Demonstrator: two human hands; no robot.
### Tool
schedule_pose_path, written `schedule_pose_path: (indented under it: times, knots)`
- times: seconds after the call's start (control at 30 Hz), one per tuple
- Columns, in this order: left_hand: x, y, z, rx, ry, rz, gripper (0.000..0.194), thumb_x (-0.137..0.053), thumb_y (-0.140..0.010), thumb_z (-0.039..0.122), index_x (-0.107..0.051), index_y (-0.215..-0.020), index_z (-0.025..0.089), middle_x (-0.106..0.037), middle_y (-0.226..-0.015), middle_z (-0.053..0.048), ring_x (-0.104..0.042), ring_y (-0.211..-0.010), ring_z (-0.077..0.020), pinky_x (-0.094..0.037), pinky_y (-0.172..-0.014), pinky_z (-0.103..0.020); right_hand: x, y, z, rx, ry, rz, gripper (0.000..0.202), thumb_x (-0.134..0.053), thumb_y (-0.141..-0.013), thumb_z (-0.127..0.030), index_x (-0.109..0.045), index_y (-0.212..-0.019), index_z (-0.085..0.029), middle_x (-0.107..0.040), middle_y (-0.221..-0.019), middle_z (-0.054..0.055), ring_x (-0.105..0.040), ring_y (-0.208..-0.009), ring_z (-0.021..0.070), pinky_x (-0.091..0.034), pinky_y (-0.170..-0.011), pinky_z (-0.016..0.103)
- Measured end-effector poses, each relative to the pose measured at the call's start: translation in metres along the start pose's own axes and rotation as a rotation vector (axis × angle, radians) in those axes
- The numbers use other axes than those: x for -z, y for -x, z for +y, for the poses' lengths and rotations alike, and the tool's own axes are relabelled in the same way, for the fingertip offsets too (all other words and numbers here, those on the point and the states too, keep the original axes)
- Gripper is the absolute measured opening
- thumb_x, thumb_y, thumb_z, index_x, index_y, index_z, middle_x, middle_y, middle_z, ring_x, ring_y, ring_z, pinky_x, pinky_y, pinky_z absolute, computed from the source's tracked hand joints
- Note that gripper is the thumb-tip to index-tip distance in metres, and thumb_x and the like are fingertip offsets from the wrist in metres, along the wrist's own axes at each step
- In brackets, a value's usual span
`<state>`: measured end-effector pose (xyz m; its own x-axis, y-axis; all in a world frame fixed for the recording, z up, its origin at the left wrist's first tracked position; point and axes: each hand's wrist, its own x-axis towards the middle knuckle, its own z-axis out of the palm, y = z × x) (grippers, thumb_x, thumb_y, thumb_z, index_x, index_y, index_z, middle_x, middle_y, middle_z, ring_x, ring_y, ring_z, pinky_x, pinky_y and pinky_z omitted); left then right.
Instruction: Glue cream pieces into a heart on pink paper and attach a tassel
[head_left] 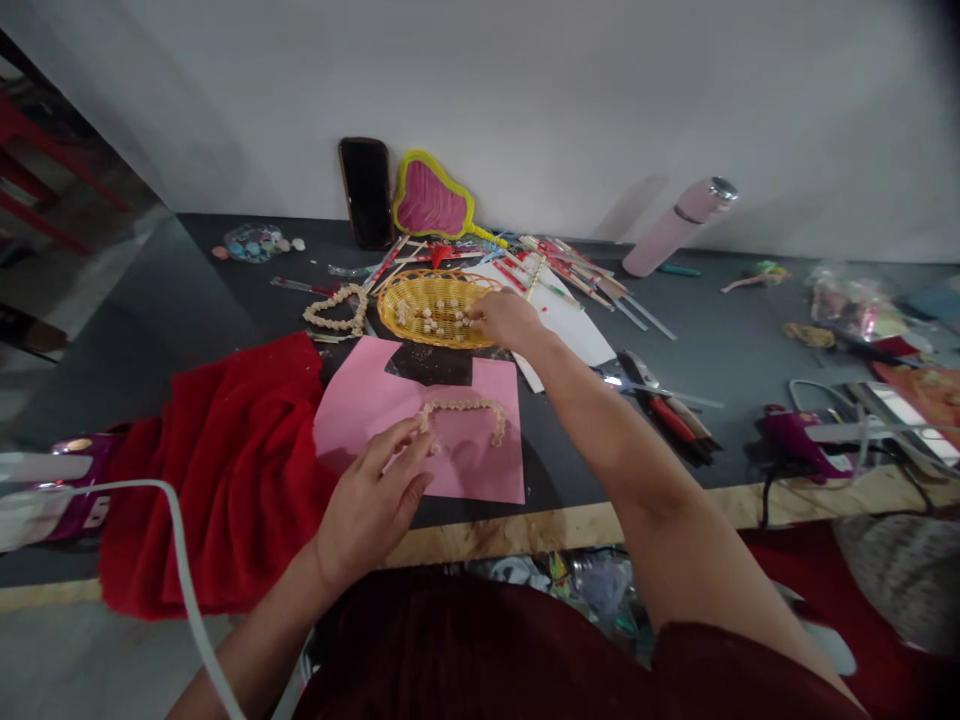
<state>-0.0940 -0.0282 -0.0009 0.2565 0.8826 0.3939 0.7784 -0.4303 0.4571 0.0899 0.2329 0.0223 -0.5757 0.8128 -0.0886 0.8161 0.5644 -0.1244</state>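
On a pink sheet of paper lies a curved strand of small cream-coloured pieces. My left hand rests at the strand's left end, fingers stretched out and touching it, thumb apart. My right hand reaches over the right rim of a yellow woven basket. Its fingertips are closed together among loose cream-coloured pieces in the basket; whatever they pinch is too small to make out. Left of the basket sits a heart-shaped ring of similar pieces.
A phone and a pink-and-yellow paddle shape lean on the wall. Sticks and tubes lie behind the basket. Red cloth is at left, pliers and a purple glue gun at right. A pink bottle leans too.
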Motion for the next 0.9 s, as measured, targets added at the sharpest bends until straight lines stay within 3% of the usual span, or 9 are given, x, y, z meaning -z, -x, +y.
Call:
schedule_pose_path:
  times: [0.17,0.27,0.4,0.53,0.77,0.9]
  knots:
    - [-0.004,-0.006,0.003,0.046,0.12,0.022,0.039,-0.052,-0.09,0.019,-0.049,-0.129,0.022,-0.057,-0.126,-0.01,-0.055,-0.118,-0.0208,-0.051,-0.099,-0.037,0.009,0.026,0.0,-0.031,-0.148,0.154,0.02,-0.05,-0.084,-0.018,-0.063,-0.098,-0.016,-0.069,-0.092,0.007,-0.061,-0.081,0.0175,-0.043,-0.073,0.028]
    - [-0.008,-0.01,0.009,0.116,0.183,0.041,0.032,-0.052,-0.091,0.02,-0.053,-0.123,0.021,-0.06,-0.12,-0.009,-0.059,-0.112,-0.0189,-0.052,-0.096,-0.034,0.011,0.067,-0.014,0.034,-0.597,0.261,0.012,-0.056,-0.082,-0.023,-0.062,-0.091,-0.017,-0.067,-0.082,0.003,-0.058,-0.072,0.0133,-0.044,-0.066,0.025]
    - [-0.016,-0.019,0.023,0.159,0.266,0.074,0.03,-0.055,-0.09,0.022,-0.055,-0.12,0.022,-0.06,-0.115,-0.007,-0.062,-0.1,-0.0163,-0.054,-0.088,-0.031,-0.001,0.136,-0.041,0.022,-1.129,0.149,0.019,-0.064,-0.082,-0.036,-0.062,-0.09,-0.02,-0.064,-0.073,0.0,-0.057,-0.063,0.0117,-0.046,-0.059,0.025]
    - [-0.027,-0.032,0.045,0.077,0.259,0.105,0.026,-0.059,-0.088,0.023,-0.057,-0.114,0.022,-0.062,-0.109,-0.006,-0.06,-0.102,-0.0171,-0.052,-0.091,-0.033,-0.02,0.187,-0.061,-0.084,-1.38,0.166,0.021,-0.069,-0.079,-0.038,-0.064,-0.087,-0.019,-0.064,-0.075,0.0,-0.057,-0.064,0.0101,-0.047,-0.059,0.023]
    - [-0.038,-0.048,0.074,-0.052,0.252,0.103,0.013,-0.054,-0.09,0.019,-0.062,-0.099,0.022,-0.068,-0.094,-0.003,-0.064,-0.091,-0.0146,-0.054,-0.081,-0.028,-0.039,0.222,-0.06,-0.076,-1.492,0.228,0.025,-0.067,-0.082,-0.043,-0.066,-0.09,-0.019,-0.067,-0.083,0.002,-0.061,-0.075,0.0131,-0.051,-0.071,0.027]
    - [-0.04,-0.048,0.078,-0.027,0.267,0.044,0.013,-0.054,-0.09,0.022,-0.064,-0.098,0.022,-0.07,-0.093,-0.004,-0.066,-0.089,-0.016,-0.054,-0.081,-0.029,-0.043,0.236,-0.03,-0.041,-1.177,0.223,0.027,-0.053,-0.091,-0.043,-0.065,-0.103,-0.022,-0.069,-0.094,0.005,-0.064,-0.086,0.0172,-0.051,-0.077,0.031]
